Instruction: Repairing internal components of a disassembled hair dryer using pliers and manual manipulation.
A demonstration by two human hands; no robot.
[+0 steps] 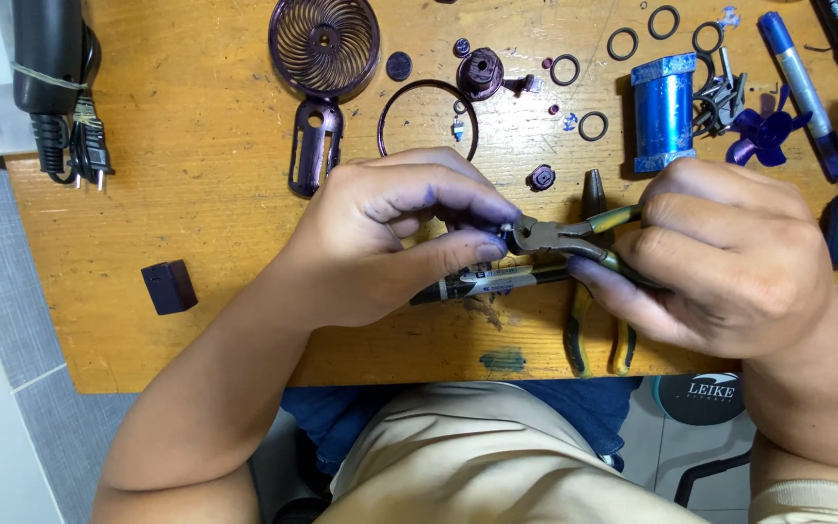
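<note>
Your right hand (729, 257) is clenched around the yellow-and-green handles of the small pliers (564, 233), right of centre in the frame, with the nose pointing left so the jaws meet your other hand at mid-frame. Your left hand (390, 233) pinches a tiny blue part (504, 231) between thumb and forefinger and offers it straight into the plier tips; holding it this close gives the jaws something steady to bite. The part is too small and too covered by your fingertips to say what it is, though it seems to be a little dyed piece like those strewn above.

Just under your hands a black marker (497, 281) lies flat on the wooden table (206, 194), and a second pair of pliers (594, 330) rests at the lower centre edge, within easy reach. The other pieces are spread along the top of the frame, away from your wrists: the purple fan grille (323, 44), a thin purple ring (427, 116), a blue cylinder (662, 112) and the purple propeller (763, 131). A dark small block (169, 286) sits alone at the left.
</note>
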